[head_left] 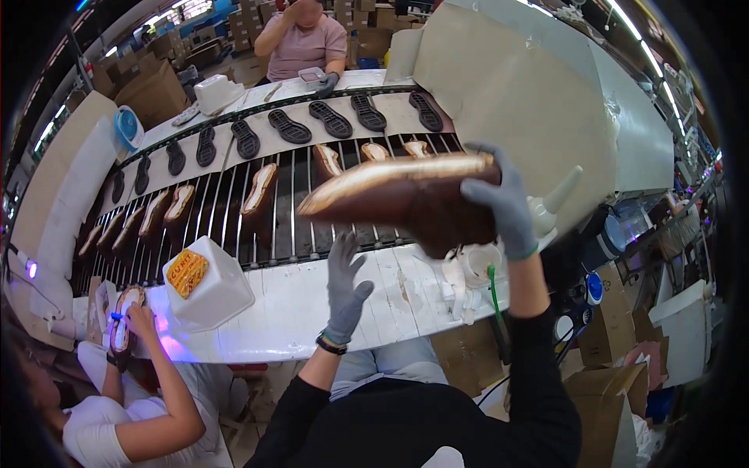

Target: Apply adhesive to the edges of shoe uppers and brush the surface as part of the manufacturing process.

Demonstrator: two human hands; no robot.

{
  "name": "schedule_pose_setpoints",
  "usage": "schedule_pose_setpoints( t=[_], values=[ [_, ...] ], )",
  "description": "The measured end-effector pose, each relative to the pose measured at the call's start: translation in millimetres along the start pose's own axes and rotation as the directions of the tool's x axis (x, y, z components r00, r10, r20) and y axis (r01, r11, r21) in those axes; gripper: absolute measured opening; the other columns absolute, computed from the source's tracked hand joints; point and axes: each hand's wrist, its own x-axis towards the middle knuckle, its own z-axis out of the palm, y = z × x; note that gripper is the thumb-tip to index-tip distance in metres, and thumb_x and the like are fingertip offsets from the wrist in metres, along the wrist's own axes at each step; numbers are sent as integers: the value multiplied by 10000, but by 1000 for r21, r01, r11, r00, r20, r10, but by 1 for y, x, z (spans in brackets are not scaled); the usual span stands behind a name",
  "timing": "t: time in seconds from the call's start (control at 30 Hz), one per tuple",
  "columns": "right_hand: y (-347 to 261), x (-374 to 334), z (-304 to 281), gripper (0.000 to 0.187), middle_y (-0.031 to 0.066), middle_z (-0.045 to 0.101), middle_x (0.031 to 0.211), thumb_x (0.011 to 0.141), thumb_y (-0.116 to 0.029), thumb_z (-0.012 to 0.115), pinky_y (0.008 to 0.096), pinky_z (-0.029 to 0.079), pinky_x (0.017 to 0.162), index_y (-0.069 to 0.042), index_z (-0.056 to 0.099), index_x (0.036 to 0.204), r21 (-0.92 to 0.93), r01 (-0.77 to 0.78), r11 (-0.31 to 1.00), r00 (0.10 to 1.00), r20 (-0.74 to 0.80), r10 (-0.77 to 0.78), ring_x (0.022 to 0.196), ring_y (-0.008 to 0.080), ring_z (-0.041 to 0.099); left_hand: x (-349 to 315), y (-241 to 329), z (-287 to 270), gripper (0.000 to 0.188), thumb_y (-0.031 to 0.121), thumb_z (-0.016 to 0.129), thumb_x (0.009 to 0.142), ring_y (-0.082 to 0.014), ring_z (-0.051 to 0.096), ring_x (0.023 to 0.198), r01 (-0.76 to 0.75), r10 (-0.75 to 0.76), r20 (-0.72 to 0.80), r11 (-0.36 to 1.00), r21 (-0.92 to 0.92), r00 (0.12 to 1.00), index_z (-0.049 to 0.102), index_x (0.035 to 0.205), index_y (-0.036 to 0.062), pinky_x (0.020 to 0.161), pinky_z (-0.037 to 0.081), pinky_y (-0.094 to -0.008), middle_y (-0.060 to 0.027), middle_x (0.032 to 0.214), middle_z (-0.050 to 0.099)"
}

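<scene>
My right hand [505, 209], in a grey glove, grips the heel end of a dark brown shoe upper [390, 196]. The upper is upside down, its pale underside facing up and its toe pointing left, slightly blurred. It hangs above the near edge of a conveyor of metal rollers [292, 234]. My left hand [344, 290], also gloved, is below the toe, apart from it, with empty, spread fingers over the white table edge [374, 312]. More brown uppers [260, 191] stand sole-side up on the rollers. Behind them, black soles [289, 125] lie in a row on a pale strip.
An upturned white plastic tub [222, 300] with a yellow label sits left on the ledge. Beside my right wrist are a white container [481, 264] and a white spouted bottle [546, 209]. One person [312, 47] sits opposite; another [148, 413] at lower left handles a shoe.
</scene>
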Motion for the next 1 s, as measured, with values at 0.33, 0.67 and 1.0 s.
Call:
schedule_pose_setpoints(
  t=[0.33,0.67,1.0],
  values=[
    [65,-82,42,604,134,572,1204,756,-126,703,300,440,941,-5,489,1308,211,-203,956,978,95,186,1081,182,556,-49,11,28,782,325,770,754,-274,489,1186,49,-138,-378,971,-235,916,357,1357,45,1008,427,-407,-115,1322,459],
    [80,-103,-4,455,130,644,1032,899,-111,555,266,500,795,24,475,1326,54,-284,957,945,-152,289,849,125,602,-84,-51,-57,731,455,523,918,-235,239,1399,-64,-117,126,430,900,985,199,1485,126,1165,144,-385,-80,1519,272],
    [70,83,61,911,85,610,740,818,-268,688,242,439,507,68,131,1456,-199,-117,973,940,294,173,587,104,537,-107,-73,-90,544,468,753,753,-285,644,886,201,248,-368,513,835,896,639,1040,20,766,505,-396,-121,973,681]
  ],
)
